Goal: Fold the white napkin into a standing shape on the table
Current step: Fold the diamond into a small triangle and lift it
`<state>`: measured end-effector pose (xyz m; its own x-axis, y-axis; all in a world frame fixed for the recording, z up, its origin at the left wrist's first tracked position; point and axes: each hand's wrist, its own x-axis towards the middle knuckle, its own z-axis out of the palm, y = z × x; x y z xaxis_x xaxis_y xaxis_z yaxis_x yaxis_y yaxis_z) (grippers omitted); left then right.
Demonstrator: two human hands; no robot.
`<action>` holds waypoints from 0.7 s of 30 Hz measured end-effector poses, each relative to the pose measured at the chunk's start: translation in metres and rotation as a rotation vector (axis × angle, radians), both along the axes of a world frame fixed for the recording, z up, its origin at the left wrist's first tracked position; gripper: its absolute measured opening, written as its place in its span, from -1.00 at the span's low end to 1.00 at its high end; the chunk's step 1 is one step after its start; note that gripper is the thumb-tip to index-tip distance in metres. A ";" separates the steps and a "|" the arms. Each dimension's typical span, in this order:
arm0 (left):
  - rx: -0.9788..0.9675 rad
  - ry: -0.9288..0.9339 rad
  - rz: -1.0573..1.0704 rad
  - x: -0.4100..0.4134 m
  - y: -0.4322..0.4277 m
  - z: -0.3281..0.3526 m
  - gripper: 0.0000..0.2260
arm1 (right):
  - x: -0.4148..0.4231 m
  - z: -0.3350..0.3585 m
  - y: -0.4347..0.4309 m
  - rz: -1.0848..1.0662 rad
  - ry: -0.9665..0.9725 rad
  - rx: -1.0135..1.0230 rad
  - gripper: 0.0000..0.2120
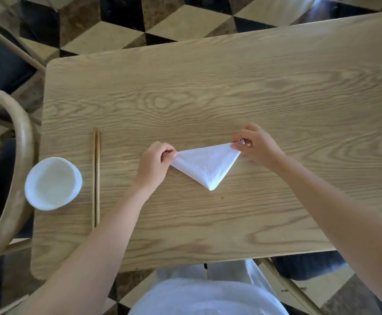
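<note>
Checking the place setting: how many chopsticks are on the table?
2. One chopstick lies right of the bowl; the second chopstick lies beside it, nearer the napkin. None seem hidden.

Soft, even light filled the frame, moderately bright and without hard shadows. Only a faint, diffuse shade lay on the table [231,87] along the lower edges of the napkin [206,165]. The napkin was nearly blown out, its creases barely readable. A pale bluish glare smeared the floor [328,10] at the upper right. Wide-angle distortion bowed the table's edges and stretched the corners. The bowl [53,183] at the left edge and the white clothing [208,296] at bottom centre looked soft.
</note>
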<state>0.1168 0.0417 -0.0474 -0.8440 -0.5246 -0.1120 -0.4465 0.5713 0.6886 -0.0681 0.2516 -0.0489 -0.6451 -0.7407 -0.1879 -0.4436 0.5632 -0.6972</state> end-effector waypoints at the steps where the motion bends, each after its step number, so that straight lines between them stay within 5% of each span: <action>1: -0.023 -0.007 -0.014 0.000 -0.001 -0.001 -0.89 | 0.002 -0.002 0.000 -0.022 -0.005 -0.015 -0.96; 8: -0.370 0.026 -0.085 -0.011 0.011 0.005 -0.82 | 0.023 -0.017 -0.008 -0.173 0.123 -0.039 -0.89; 11: -0.394 0.140 -0.413 -0.022 0.050 0.004 -0.66 | 0.035 -0.018 -0.012 -0.144 0.317 -0.057 -0.85; 13: -0.484 0.045 -0.596 -0.015 0.065 -0.012 -0.62 | 0.039 -0.022 -0.011 -0.112 0.381 -0.106 -0.84; 21: -0.564 -0.193 -0.668 0.007 0.051 -0.035 -0.50 | 0.045 -0.041 0.011 0.042 0.525 -0.107 -0.68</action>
<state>0.1235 0.0929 -0.0820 -0.9863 0.0497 -0.1576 0.0218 0.9845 0.1739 -0.0233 0.2621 -0.0895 -0.6010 -0.7654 0.2299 -0.7688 0.4751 -0.4280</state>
